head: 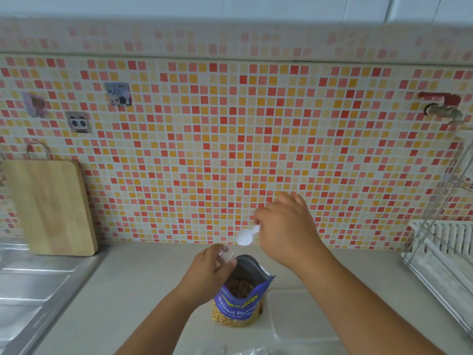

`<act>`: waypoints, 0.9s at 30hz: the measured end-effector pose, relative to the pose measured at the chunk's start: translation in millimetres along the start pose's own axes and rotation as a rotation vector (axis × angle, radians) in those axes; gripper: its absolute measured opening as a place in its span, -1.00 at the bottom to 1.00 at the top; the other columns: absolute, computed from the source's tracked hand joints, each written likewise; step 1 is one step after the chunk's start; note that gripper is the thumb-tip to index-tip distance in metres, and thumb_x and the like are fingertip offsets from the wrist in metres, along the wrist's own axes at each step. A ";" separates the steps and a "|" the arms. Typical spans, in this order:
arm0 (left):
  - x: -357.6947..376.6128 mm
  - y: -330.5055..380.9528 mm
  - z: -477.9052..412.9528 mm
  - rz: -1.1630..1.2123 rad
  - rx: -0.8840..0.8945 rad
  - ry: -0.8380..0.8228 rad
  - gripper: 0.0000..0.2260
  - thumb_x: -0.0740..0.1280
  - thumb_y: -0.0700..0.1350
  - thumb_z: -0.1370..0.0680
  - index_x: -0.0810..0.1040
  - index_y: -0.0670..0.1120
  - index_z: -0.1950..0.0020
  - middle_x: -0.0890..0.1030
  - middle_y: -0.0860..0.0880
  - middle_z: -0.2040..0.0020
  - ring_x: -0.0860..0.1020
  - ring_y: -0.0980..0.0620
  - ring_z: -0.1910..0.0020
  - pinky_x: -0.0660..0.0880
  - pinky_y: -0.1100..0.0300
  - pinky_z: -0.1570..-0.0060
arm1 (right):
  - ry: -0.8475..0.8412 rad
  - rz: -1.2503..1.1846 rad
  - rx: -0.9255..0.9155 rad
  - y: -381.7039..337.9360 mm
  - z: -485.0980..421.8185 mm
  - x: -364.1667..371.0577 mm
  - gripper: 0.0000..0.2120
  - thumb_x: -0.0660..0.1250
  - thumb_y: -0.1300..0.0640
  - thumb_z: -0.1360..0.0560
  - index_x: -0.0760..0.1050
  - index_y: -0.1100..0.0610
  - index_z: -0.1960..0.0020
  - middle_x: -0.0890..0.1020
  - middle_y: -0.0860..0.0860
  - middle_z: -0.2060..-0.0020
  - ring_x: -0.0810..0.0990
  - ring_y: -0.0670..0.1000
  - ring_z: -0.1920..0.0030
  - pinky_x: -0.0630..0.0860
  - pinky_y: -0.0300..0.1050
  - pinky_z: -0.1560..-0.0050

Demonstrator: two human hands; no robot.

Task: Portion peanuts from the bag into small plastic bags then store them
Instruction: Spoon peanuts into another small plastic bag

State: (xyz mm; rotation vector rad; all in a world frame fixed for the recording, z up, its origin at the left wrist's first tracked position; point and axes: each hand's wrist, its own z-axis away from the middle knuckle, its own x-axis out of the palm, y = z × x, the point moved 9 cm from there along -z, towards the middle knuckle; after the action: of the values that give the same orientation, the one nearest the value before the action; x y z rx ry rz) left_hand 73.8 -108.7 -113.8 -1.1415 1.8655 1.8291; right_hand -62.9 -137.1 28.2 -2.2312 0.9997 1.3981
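Note:
An open blue bag of salted peanuts (240,303) stands upright on the counter, with brown peanuts showing in its mouth. My left hand (208,270) holds a small clear plastic bag (226,253) just left of the bag's opening. My right hand (284,226) pinches the handle of a white plastic scoop (245,237), which hangs above and behind the peanut bag's mouth. I cannot tell whether the scoop holds any peanuts.
A clear plastic container (299,313) lies on the counter right of the peanut bag. A wooden cutting board (51,206) leans on the tiled wall at left, above a steel sink (30,290). A white dish rack (440,252) stands at right. More clear plastic (245,351) lies at the bottom edge.

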 end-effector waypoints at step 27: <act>10.0 -15.4 57.7 1.110 -0.191 -0.230 -0.51 0.02 0.10 -0.56 0.61 -0.19 -0.08 0.66 -0.15 -0.07 0.61 -0.15 -0.02 0.48 -0.02 -0.09 | -0.463 -1.499 0.539 -49.2 89.1 108.9 -0.83 0.28 0.27 -0.53 0.44 0.15 0.23 0.64 0.00 0.34 0.50 -0.10 0.40 0.46 -0.30 0.35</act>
State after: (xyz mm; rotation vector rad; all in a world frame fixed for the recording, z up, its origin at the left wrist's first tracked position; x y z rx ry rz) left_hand 59.9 -56.1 -140.4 0.2257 2.4101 2.5249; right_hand -56.3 -91.8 -113.6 -1.3874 -0.4476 0.6691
